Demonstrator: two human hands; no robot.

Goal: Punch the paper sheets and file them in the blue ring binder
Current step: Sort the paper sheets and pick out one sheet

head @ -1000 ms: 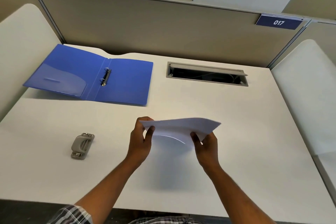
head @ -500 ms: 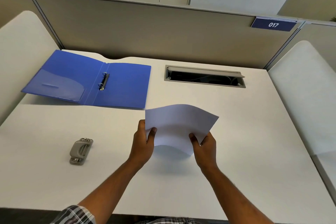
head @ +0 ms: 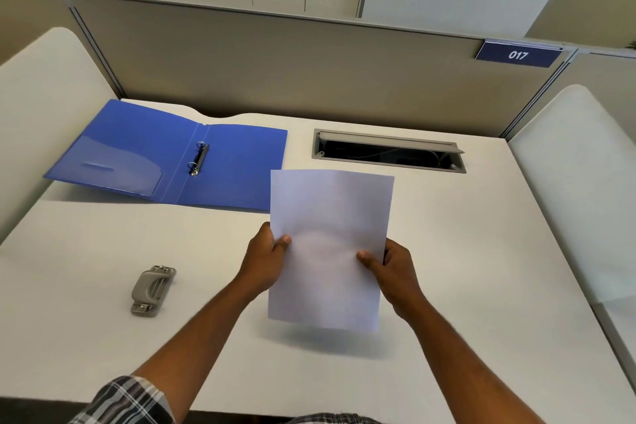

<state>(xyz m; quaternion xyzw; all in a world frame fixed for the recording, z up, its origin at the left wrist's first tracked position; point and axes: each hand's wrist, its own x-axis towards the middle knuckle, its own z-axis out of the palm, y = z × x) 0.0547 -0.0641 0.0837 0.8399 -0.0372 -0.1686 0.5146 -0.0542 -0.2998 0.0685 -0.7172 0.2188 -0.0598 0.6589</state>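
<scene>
Two hands hold our white paper sheets (head: pixel 328 244) above the white desk (head: pixel 464 268) at frame centre. From the left: grey metal hole punch (head: pixel 152 290) lower left, open blue plastic ring binder (head: pixel 165 155) upper left, left hand (head: pixel 265 260) and right hand (head: pixel 395 268) pinching the sheets' side edges.

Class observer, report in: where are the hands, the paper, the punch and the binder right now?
Left hand and right hand pinch the paper sheets, lifted off the desk. Hole punch untouched. Blue ring binder open, unobstructed.
</scene>
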